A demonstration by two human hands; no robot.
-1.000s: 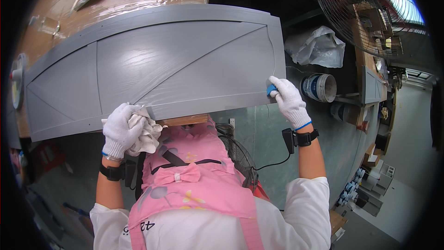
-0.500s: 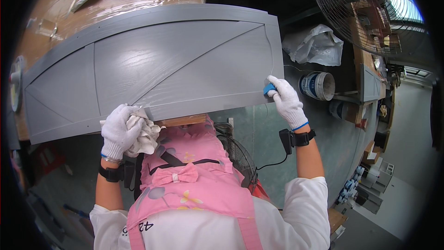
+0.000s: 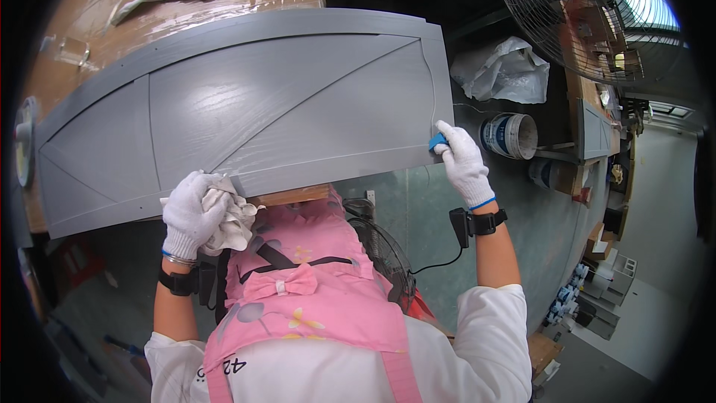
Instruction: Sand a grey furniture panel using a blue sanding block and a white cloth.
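Holds blue block (image 3: 437, 142) pinched in right grip (image 3: 464, 160), now slightly nearer the end of gray panel (image 3: 250, 116) left of that grip, so remains at its border; keeps left grip (image 3: 189, 211) clenched on crumpled cloth (image 3: 237, 224).

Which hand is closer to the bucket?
Right. The right hand is just left of the bucket in the picture; the left hand is much farther left, holding a crumpled cloth.
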